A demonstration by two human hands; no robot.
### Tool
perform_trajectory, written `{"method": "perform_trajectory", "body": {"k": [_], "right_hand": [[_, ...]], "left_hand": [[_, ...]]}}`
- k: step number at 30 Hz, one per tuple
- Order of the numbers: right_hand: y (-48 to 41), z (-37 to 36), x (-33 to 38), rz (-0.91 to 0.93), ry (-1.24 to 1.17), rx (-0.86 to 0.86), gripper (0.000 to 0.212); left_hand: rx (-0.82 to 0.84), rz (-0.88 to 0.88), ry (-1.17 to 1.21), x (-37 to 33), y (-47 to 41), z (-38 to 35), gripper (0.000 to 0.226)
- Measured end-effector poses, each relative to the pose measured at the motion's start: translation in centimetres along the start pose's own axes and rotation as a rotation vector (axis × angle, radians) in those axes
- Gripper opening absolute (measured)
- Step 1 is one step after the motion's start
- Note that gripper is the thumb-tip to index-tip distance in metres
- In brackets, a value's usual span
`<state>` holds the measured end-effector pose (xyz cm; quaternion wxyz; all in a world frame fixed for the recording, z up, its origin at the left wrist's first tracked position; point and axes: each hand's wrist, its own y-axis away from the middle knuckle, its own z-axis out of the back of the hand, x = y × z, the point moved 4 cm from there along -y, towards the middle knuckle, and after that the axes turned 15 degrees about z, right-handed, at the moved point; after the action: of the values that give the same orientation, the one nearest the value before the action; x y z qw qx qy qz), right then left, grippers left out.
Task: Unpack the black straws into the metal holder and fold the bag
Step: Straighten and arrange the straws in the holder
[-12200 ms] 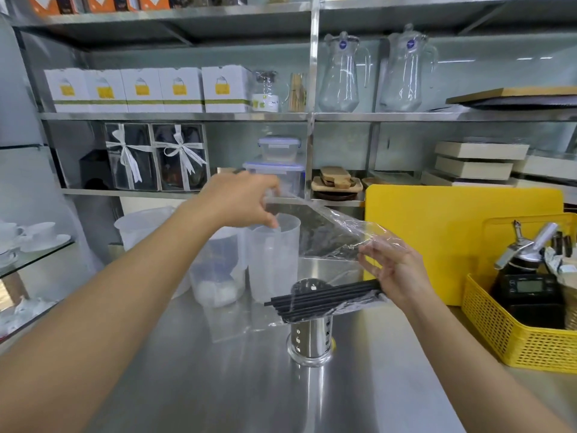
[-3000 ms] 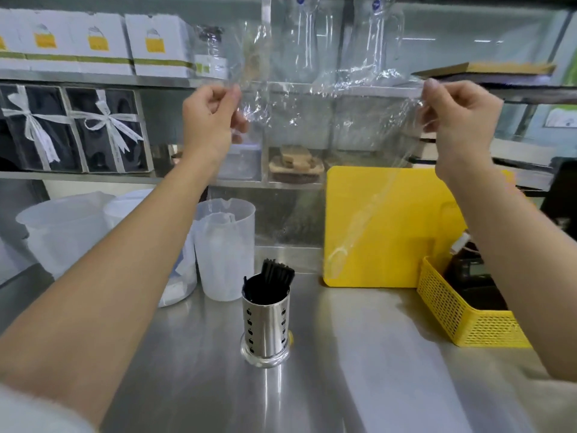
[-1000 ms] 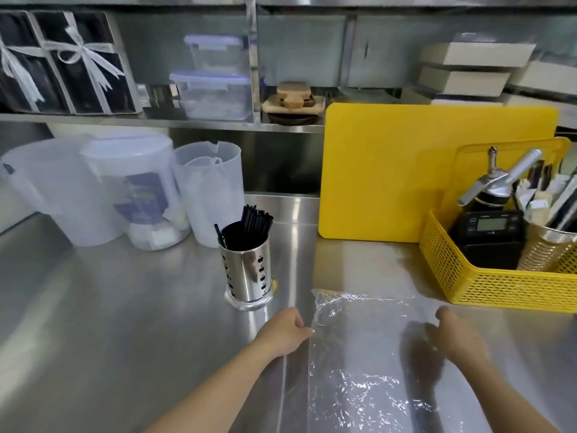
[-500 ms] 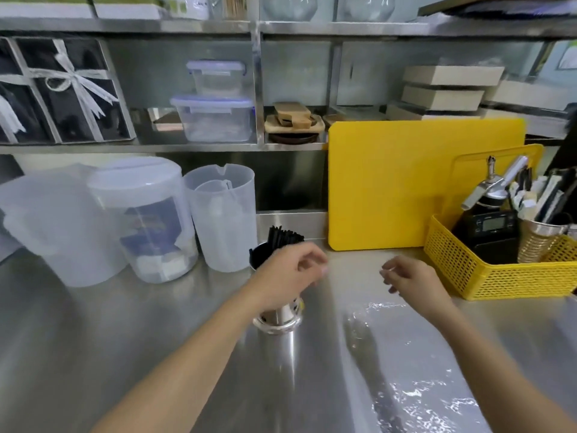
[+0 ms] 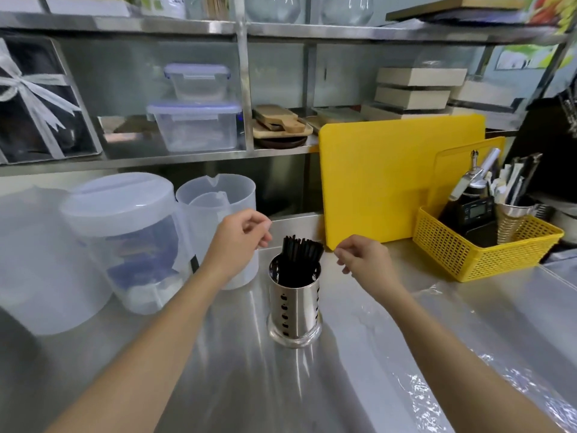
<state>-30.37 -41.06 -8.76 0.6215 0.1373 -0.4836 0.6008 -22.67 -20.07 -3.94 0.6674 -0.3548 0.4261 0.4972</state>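
The perforated metal holder [image 5: 295,307] stands upright on the steel counter, with the black straws [image 5: 301,251] leaning together inside it, tips above the rim. My left hand [image 5: 240,242] hovers just left of the straw tips with its fingers loosely curled and holds nothing. At about the same height, my right hand [image 5: 365,257] hovers just right of the straws, also loosely curled and holding nothing. The clear plastic bag [image 5: 437,354] lies flat on the counter to the right, under my right forearm.
Translucent plastic jugs [image 5: 218,214] and a lidded container [image 5: 125,239] stand left of the holder. A yellow cutting board [image 5: 399,179] leans on the back wall. A yellow basket [image 5: 487,254] with a scale and utensils sits at the right. Shelves run above.
Both hands left the bag lying flat on the counter and rose toward the holder. They now hover on either side of the straws; my left hand has shifted off the holder to its left.
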Motion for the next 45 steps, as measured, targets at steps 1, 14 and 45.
{"method": "perform_trajectory", "body": {"k": [1, 14, 45], "right_hand": [[-0.4, -0.3, -0.2, -0.005, 0.006, -0.001, 0.006], [-2.1, -4.8, -1.9, 0.09, 0.101, -0.082, 0.008], [-3.0, -6.3, -2.8, 0.053, 0.032, -0.002, 0.022]], "left_hand": [[0.013, 0.004, -0.014, 0.4, -0.6, -0.2, 0.012], [0.106, -0.001, -0.17, 4.9, -5.5, -4.1, 0.008], [0.145, 0.035, -0.427, 6.3, -5.9, -8.1, 0.015]]}}
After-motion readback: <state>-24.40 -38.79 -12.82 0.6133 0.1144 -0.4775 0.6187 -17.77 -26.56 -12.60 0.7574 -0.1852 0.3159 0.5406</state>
